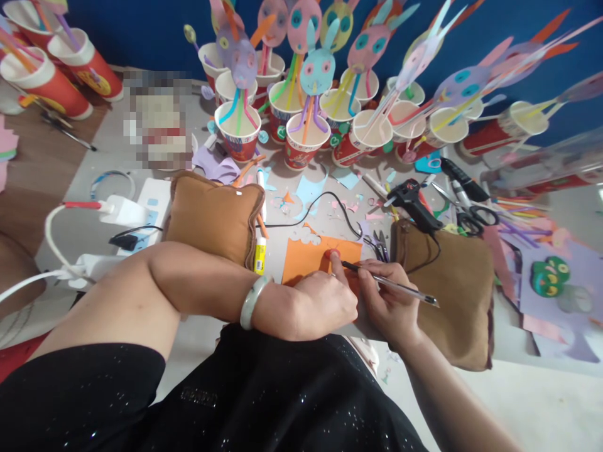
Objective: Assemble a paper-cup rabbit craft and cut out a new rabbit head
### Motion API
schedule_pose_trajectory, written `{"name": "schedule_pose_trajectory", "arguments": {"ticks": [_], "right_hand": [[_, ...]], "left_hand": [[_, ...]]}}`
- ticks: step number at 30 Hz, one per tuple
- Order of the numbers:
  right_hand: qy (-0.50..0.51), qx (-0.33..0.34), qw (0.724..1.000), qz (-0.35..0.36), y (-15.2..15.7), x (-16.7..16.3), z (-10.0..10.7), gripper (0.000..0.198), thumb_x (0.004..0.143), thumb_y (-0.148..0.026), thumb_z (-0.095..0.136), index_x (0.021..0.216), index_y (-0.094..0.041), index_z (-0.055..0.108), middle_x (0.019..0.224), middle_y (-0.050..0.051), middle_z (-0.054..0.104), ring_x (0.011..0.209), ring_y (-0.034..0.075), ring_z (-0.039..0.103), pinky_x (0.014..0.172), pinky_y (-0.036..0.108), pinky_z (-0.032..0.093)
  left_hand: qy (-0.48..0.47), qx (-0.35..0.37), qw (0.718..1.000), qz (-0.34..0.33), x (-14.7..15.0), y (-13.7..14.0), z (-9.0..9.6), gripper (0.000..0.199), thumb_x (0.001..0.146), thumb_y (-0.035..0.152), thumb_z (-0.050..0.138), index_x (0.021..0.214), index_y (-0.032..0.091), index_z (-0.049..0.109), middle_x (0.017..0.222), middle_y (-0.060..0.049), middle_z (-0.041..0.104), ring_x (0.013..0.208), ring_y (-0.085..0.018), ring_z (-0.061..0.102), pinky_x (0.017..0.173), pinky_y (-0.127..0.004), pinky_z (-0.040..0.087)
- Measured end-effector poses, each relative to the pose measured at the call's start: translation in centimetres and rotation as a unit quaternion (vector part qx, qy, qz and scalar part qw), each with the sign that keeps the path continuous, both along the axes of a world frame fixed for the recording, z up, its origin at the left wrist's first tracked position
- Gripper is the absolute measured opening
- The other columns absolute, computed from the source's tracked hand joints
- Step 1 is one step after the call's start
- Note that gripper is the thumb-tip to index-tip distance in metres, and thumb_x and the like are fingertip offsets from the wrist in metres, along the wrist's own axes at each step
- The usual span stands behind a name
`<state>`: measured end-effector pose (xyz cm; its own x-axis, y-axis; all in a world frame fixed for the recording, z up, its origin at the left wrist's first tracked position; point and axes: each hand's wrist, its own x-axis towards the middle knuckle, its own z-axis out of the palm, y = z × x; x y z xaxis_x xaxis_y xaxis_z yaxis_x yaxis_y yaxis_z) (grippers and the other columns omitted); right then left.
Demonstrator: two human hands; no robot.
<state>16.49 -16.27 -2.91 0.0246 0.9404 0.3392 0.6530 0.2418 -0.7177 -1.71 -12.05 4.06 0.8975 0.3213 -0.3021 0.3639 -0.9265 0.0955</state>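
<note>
A sheet of orange paper (301, 257) lies in front of me, its upper edge cut into curved notches. My left hand (320, 304) rests over it, most fingers curled in. Its index fingertip presses a small round red piece (328, 253) onto the sheet. In my right hand (389, 304) is a pen (400, 285) with a clear barrel, held in a writing grip. The pen's dark tip end points left, beside my left index finger.
Paper cups (308, 141) with paper animal faces line the back. A brown cushion (214, 216) lies left, another cushion (447, 295) right. Beyond are a glue gun (414, 204), scissors (471, 216), a black cord (325, 198) and paper scraps. A power strip (153, 207) sits left.
</note>
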Motion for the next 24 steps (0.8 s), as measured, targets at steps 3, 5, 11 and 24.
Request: {"name": "schedule_pose_trajectory", "arguments": {"ticks": [3, 5, 11, 24], "right_hand": [[0.005, 0.007, 1.0, 0.008, -0.2, -0.2, -0.2, 0.006, 0.096, -0.03, 0.066, 0.093, -0.024, 0.067, 0.084, 0.008, 0.075, 0.088, 0.029, 0.078, 0.076, 0.046, 0.067], [0.008, 0.014, 1.0, 0.011, -0.3, -0.3, -0.4, 0.004, 0.095, -0.028, 0.067, 0.095, -0.024, 0.067, 0.087, 0.009, 0.075, 0.09, 0.029, 0.078, 0.079, 0.047, 0.067], [0.006, 0.014, 1.0, 0.019, -0.7, -0.2, -1.1, 0.006, 0.094, -0.026, 0.068, 0.1, -0.025, 0.068, 0.09, 0.008, 0.077, 0.093, 0.029, 0.078, 0.083, 0.05, 0.067], [-0.055, 0.153, 0.974, 0.154, -0.4, -0.4, -1.6, 0.029, 0.091, -0.014, 0.069, 0.117, -0.023, 0.066, 0.094, 0.008, 0.077, 0.086, 0.026, 0.076, 0.084, 0.048, 0.065]], "left_hand": [[0.001, -0.001, 1.0, -0.008, 0.0, 0.1, 0.2, 0.043, 0.1, 0.01, 0.046, 0.138, 0.006, 0.067, 0.134, -0.039, 0.061, 0.08, -0.03, 0.078, 0.055, -0.031, 0.059], [0.005, 0.006, 1.0, -0.012, 0.0, 0.2, 0.3, 0.044, 0.1, 0.009, 0.043, 0.137, 0.005, 0.067, 0.135, -0.039, 0.06, 0.088, -0.032, 0.078, 0.058, -0.033, 0.06], [-0.006, -0.009, 1.0, -0.001, 0.0, 0.5, 0.8, 0.045, 0.097, 0.006, 0.049, 0.139, 0.004, 0.065, 0.138, -0.04, 0.057, 0.092, -0.034, 0.078, 0.061, -0.034, 0.061], [0.015, -0.066, 0.998, 0.022, -0.1, 0.1, 0.4, 0.045, 0.1, 0.005, 0.037, 0.133, 0.0, 0.068, 0.139, -0.038, 0.059, 0.09, -0.031, 0.078, 0.061, -0.032, 0.06]]}}
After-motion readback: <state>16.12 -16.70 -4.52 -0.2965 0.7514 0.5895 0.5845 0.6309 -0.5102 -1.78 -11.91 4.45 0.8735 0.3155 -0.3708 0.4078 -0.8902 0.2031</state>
